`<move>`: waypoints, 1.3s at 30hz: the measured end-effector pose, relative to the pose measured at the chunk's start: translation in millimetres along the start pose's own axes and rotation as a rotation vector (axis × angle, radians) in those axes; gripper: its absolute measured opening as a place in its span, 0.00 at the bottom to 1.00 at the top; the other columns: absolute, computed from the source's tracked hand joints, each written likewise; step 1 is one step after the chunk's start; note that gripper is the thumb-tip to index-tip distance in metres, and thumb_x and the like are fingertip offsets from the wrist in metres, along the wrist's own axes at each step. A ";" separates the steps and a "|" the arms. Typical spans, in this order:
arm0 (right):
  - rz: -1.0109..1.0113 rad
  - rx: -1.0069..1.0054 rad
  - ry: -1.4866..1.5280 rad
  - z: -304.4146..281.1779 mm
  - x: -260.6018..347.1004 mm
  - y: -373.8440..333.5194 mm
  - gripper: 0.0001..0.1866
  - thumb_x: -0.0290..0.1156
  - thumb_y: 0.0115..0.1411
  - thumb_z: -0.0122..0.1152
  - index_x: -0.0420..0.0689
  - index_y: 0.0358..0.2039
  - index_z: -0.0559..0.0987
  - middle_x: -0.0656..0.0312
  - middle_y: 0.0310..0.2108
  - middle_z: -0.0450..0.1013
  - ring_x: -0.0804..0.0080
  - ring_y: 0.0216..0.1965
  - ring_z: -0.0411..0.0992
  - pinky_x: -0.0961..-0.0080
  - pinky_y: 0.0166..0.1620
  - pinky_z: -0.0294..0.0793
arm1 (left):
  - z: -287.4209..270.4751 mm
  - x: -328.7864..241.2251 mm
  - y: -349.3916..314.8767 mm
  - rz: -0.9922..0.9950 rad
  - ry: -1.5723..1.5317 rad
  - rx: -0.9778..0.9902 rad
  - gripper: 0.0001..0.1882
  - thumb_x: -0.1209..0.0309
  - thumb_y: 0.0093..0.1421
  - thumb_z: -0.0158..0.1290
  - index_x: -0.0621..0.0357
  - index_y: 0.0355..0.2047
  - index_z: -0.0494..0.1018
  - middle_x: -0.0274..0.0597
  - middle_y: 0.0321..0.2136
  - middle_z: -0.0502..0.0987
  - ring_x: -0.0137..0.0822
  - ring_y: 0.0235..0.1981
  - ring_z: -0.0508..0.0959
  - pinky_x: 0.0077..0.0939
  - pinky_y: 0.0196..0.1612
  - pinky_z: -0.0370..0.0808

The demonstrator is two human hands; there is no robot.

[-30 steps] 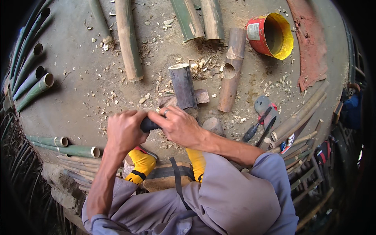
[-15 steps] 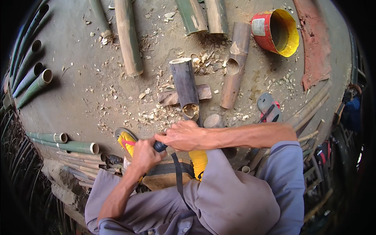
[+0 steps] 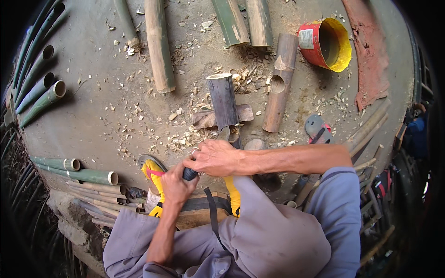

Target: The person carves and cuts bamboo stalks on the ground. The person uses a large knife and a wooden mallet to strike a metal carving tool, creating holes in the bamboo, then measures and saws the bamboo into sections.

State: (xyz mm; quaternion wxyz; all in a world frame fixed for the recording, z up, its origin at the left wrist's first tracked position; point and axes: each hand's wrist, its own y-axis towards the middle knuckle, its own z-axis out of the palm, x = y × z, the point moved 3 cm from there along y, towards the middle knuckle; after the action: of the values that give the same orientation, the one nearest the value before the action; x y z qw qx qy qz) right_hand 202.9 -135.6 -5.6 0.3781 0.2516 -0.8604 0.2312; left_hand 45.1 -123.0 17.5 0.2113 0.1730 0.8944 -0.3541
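Observation:
My left hand (image 3: pixel 178 182) is closed round the dark handle (image 3: pixel 189 173) of a bladed tool. Over the same tool lies my right hand (image 3: pixel 215 157), its fingers curled; they hide its middle. The metal blade (image 3: pixel 224 134) shows beyond my knuckles, at a cut opening in the near end of a dark bamboo section (image 3: pixel 222 99). That section lies across a rough wooden block (image 3: pixel 204 119), its pale sawn end pointing away from me. Whether the blade bites into the bamboo, I cannot tell.
Beside it lies a brown bamboo piece (image 3: pixel 273 111) with an oval hole. A red and yellow bucket (image 3: pixel 315 44) rests on its side. Thicker bamboo poles (image 3: pixel 160 51) lie at the far side, and green poles (image 3: pixel 85 174) at left. Wood chips (image 3: pixel 185 139) litter the ground.
The blade has come into plainer sight at the bamboo's opening, where a curl of chips showed before. My left forearm has swung inward. The whole view has shifted slightly.

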 end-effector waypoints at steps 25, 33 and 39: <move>0.251 -0.825 0.347 -68.4 47.5 -89.5 0.37 0.39 0.52 0.66 0.40 0.60 0.64 0.51 0.48 0.68 0.57 0.53 0.69 0.59 0.61 0.63 | -50.2 -42.7 -9.8 -0.250 -0.360 0.335 0.24 0.58 0.52 0.62 0.68 0.38 0.72 0.38 0.16 0.72 0.30 0.17 0.72 0.30 0.22 0.70; 0.725 -0.759 0.685 24.9 17.0 -149.7 0.30 0.28 0.57 0.57 0.46 0.61 0.63 0.45 0.34 0.74 0.53 0.33 0.76 0.64 0.40 0.75 | 38.0 -99.1 -13.5 0.006 -0.759 0.542 0.49 0.45 0.49 0.62 0.75 0.57 0.61 0.60 0.52 0.68 0.51 0.52 0.72 0.40 0.55 0.70; 0.898 -0.616 0.361 61.6 7.6 -156.0 0.35 0.31 0.54 0.59 0.55 0.63 0.62 0.46 0.41 0.72 0.43 0.40 0.73 0.53 0.41 0.73 | 95.9 -103.8 52.4 -0.456 -0.924 0.671 0.27 0.54 0.59 0.54 0.74 0.39 0.72 0.55 0.35 0.75 0.42 0.38 0.78 0.32 0.37 0.77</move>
State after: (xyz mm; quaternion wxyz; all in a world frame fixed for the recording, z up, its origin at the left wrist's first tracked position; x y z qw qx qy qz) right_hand 260.4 -293.3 -4.8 0.4394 -0.3037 -0.8325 0.1472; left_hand 182.0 -171.3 -23.1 0.4302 -0.1368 0.5647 -0.6909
